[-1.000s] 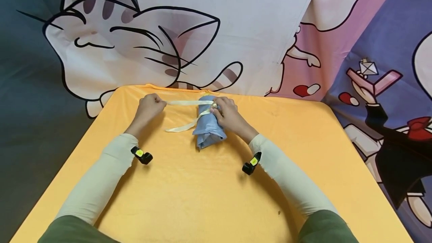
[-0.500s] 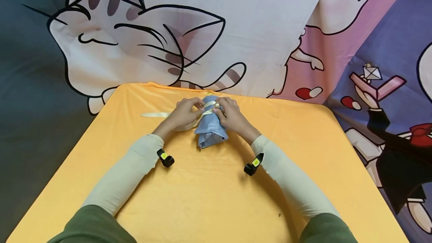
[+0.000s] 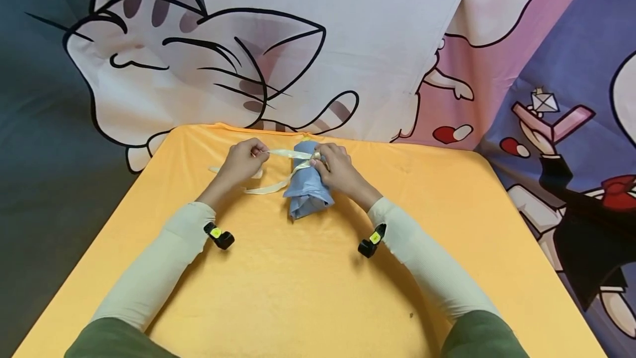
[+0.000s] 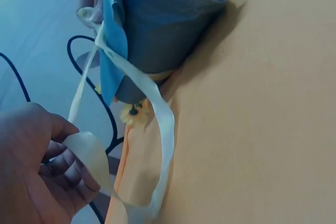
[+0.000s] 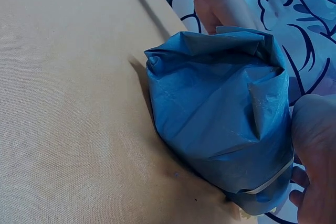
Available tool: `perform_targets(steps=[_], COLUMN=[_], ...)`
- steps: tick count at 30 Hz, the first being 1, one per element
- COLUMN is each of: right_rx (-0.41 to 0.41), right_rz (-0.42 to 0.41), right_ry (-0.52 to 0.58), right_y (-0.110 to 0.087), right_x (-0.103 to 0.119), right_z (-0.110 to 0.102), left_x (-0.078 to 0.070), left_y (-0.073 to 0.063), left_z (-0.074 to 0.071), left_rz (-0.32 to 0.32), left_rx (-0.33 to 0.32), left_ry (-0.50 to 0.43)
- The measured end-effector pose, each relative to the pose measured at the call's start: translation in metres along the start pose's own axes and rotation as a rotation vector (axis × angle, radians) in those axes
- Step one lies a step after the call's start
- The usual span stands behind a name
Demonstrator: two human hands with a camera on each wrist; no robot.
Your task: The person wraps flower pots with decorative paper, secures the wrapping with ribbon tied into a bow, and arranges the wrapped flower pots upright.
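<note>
A blue paper-wrapped bouquet lies on the table, its folded paper end toward me. A yellow flower peeks from its far end in the left wrist view. Cream ribbon is wound round the wrap and trails off to the left. My left hand pinches one length of it between thumb and fingers, drawn out from the bouquet. On the bouquet's right side, my right hand pinches the ribbon where it crosses over. The other tail lies loose on the cloth. The bouquet hides part of the right fingers in the right wrist view.
A yellow-orange cloth covers the table. Behind the far edge hangs a printed backdrop with a cartoon cat, and more printed fabric stands at the right. Black wrist cameras are strapped over both pale sleeves.
The left hand came in from the left to the bouquet, then drew back left with a ribbon length pinched. The right hand stayed at the ribbon crossing.
</note>
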State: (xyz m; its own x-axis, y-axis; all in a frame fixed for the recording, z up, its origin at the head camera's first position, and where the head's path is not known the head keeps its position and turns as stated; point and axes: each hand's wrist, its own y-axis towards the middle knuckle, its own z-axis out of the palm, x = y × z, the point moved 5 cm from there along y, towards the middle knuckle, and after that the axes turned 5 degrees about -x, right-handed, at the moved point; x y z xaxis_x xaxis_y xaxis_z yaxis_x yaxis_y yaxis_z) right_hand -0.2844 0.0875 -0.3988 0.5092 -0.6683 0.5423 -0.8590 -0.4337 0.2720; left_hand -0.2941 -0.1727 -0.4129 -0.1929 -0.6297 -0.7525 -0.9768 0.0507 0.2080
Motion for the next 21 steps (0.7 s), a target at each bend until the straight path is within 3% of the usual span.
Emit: perform_targets(steps=[2,5,11,15,21], right_rx=[0.0,-0.003,-0.011,-0.012,-0.016], right_rz=[0.004,0.014,0.013,0.015,0.009], right_ry=[0.006,0.016,0.018,0.023,0.001], right_y=[0.0,0.0,0.0,-0.001,0.0], right_x=[0.0,0.0,0.001,0.001,0.003], right_z=[0.0,-0.001,-0.002,-0.001,-0.003], left_x=[0.003,0.004,-0.002,-0.017,-0.053], left_y=[-0.003,-0.007,-0.016,-0.028,-0.041], left_z=[-0.003,-0.004,0.004,0.011,0.013], left_rz=[-0.01,-0.052,-0.253,-0.361,-0.368], left_rx=[0.024,0.115,0.367,0.48,0.6], left_ry=[0.01,0.003,-0.204,-0.314,-0.357])
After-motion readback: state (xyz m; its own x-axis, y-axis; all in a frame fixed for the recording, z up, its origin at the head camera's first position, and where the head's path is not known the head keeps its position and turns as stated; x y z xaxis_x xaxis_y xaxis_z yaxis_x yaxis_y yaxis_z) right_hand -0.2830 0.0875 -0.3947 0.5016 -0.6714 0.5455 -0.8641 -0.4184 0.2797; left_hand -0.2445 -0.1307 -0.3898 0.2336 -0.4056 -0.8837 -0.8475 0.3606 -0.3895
